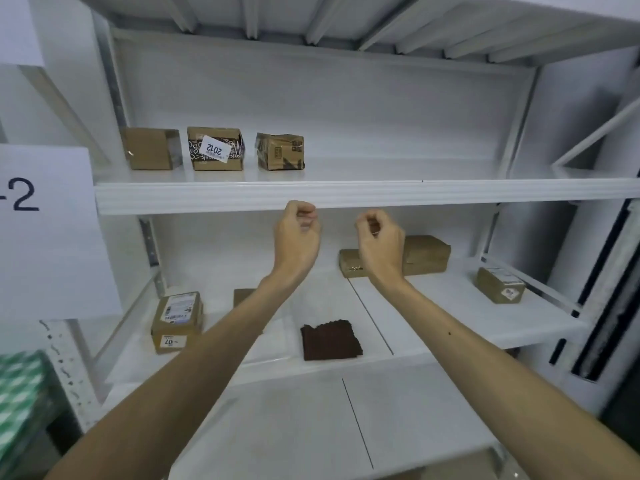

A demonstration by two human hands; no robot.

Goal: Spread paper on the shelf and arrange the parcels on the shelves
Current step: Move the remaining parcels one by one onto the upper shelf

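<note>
Three brown cardboard parcels stand in a row on the left of the upper white shelf (381, 195): a plain one (150, 148), one with a "2012" label (215, 148) and a crumpled one (280, 151). On the lower shelf (450, 306), covered with white paper sheets, lie a labelled parcel (177, 322), a flat brown parcel (424, 254), a small parcel (500, 285) at the right and a dark brown pad (330, 340). My left hand (296, 237) and my right hand (381, 242) hover just below the upper shelf's front edge, fingers curled, nothing visible in them.
A white sign marked "2" (48, 230) hangs on the left post. A green-and-white patterned thing (17, 410) sits at the bottom left. Another small brown parcel (243, 296) is partly hidden behind my left forearm. White paper sheets (311, 427) cover the lowest visible shelf.
</note>
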